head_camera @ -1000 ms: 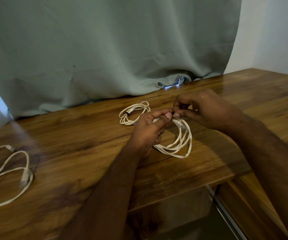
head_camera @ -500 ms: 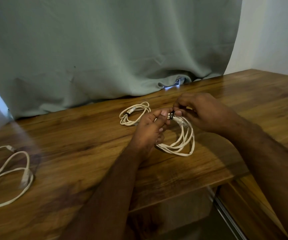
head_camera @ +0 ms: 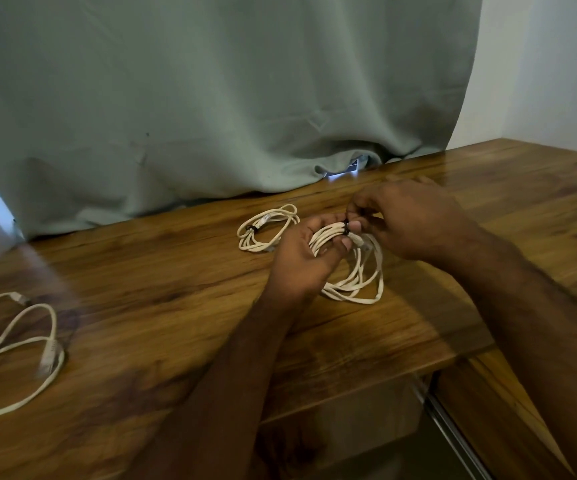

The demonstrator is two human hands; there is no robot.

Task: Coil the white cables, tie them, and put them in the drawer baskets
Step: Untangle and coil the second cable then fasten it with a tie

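Note:
My left hand (head_camera: 306, 252) grips the bunched strands of a coiled white cable (head_camera: 358, 275), whose loops hang down onto the wooden table (head_camera: 176, 306). A black tie (head_camera: 346, 227) wraps the bundle at my left fingertips, and my right hand (head_camera: 408, 220) pinches it there. A second white cable coil (head_camera: 267, 227), bound with a black tie, lies just behind my left hand. A loose, uncoiled white cable (head_camera: 20, 348) sprawls at the table's left edge. No drawer baskets show.
A grey-green curtain (head_camera: 210, 98) hangs along the table's back edge. An open gap with a metal rail (head_camera: 453, 431) lies below the table front at the lower right, beside another wooden surface (head_camera: 508, 410).
My left hand turned palm up and gathered the strands more tightly. The black tie now sits round the bundle, and my right hand's fingers closed in on it. The loops shifted slightly right.

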